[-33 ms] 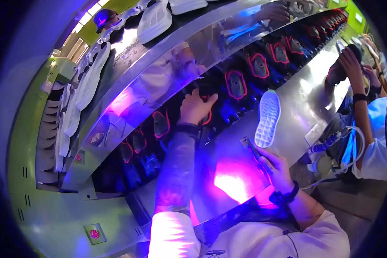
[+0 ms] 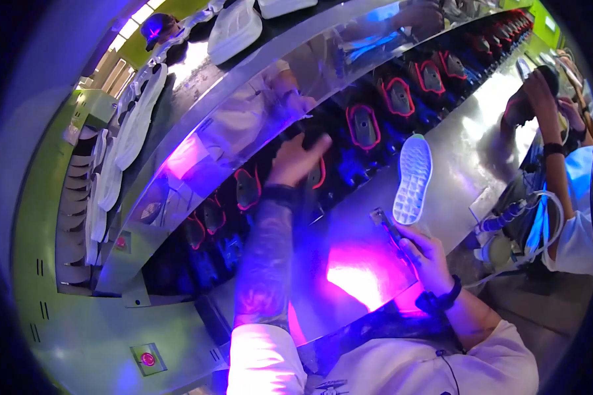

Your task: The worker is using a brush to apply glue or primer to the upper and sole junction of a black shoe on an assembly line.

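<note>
My left hand (image 2: 298, 161) reaches over a dark shoe upper with a red rim (image 2: 317, 172) in the row of the machine. Its thumb stands apart from the fingers, whose tips are partly lost in shadow. My right hand (image 2: 427, 253) grips a long dark pliers-like tool (image 2: 390, 232), its blunt metal head pointing up and left over the metal worktop. Just beyond this hand, a white shoe sole (image 2: 413, 179) lies with its waffle-patterned side up.
Several red-rimmed uppers (image 2: 362, 126) line the dark trough. Above it runs a shiny metal guard (image 2: 237, 112), with more white soles (image 2: 234, 29) behind. On the right, a co-worker's hands (image 2: 540, 99) hold a dark shoe. A hose (image 2: 553, 204) loops nearby over the metal worktop (image 2: 454, 151).
My left thumb has lifted away from the dark upper, and that hand has shifted slightly left. My right hand keeps its grip on the tool with hardly any movement.
</note>
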`<state>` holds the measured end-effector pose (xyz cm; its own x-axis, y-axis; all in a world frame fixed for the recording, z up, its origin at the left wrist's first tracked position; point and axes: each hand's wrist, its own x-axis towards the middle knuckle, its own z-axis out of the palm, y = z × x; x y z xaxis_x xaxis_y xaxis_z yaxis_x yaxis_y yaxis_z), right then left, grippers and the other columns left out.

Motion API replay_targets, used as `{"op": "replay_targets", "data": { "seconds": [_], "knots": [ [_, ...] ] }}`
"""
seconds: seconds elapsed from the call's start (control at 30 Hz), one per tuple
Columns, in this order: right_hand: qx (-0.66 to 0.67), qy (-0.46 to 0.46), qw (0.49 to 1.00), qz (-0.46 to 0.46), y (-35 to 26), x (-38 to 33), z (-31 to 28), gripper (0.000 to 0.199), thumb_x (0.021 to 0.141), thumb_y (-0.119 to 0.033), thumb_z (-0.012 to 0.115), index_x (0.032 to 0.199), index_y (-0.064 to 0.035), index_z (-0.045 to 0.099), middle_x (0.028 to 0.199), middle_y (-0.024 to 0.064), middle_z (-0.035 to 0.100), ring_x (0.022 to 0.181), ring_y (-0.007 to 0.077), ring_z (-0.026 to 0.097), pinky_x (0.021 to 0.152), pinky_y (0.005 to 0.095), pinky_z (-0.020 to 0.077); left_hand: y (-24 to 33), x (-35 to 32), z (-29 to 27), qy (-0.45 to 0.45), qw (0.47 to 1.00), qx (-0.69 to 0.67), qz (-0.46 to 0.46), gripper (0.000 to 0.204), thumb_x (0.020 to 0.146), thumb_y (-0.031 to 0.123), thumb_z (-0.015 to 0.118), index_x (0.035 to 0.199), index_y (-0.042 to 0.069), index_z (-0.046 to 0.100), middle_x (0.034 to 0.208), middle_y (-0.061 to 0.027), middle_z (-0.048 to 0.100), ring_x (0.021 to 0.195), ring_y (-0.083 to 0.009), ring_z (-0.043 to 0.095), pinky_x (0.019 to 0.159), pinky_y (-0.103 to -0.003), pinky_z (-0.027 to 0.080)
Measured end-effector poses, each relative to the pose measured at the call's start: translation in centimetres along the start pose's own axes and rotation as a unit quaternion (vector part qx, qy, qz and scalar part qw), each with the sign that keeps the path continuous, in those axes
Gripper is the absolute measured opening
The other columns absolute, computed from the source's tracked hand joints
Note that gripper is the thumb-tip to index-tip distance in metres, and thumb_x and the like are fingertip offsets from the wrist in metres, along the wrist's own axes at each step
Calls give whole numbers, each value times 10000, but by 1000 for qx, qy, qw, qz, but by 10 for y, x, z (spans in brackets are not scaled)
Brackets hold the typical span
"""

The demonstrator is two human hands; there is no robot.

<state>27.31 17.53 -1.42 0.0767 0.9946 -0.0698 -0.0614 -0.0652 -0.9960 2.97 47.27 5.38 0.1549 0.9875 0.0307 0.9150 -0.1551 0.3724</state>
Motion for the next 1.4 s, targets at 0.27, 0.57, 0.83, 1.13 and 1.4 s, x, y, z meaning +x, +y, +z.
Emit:
{"op": "replay_targets", "data": {
  "seconds": [0.27,0.57,0.83,1.13,1.4],
  "knots": [
    [-42,-23,998,-42,-3,3,-7,356,1026,-176,659,1322,21,666,1078,108,712,905,169,687,808,316,545,-87,-27,-54,-30,990,130,-39,692,837,484,778,1366,62,639,1229,-263,678,1151,-434,657,1024,-489,508],
    [-24,-37,999,-8,-8,7,-6,370,1007,-160,675,1314,46,661,1031,79,693,851,148,661,761,307,527,-96,-14,-42,-163,961,-222,13,699,855,459,773,1401,58,596,1321,-275,625,1187,-399,641,1019,-459,520],
    [-16,-3,1000,15,6,4,-6,408,979,-193,714,1291,67,672,1064,99,717,935,156,657,824,300,519,-149,-46,-63,-28,992,-123,-12,716,864,482,758,1358,-9,590,1271,-250,640,1161,-379,643,1011,-450,504],
    [28,-34,998,35,-1,-3,-3,430,999,-220,708,1337,39,650,1075,83,734,916,143,668,782,310,536,-72,-227,-107,223,966,-59,116,909,741,261,869,1447,-22,370,1188,-158,640,1129,-325,649,1090,-477,446],
    [-217,-166,946,-175,-61,-46,58,323,914,-68,733,1231,-9,735,1138,145,734,1060,256,702,911,376,550,6,-434,-73,206,968,-49,135,1082,704,335,906,1513,-27,285,1428,-247,473,1260,-397,590,1057,-521,500]
  ]
}}
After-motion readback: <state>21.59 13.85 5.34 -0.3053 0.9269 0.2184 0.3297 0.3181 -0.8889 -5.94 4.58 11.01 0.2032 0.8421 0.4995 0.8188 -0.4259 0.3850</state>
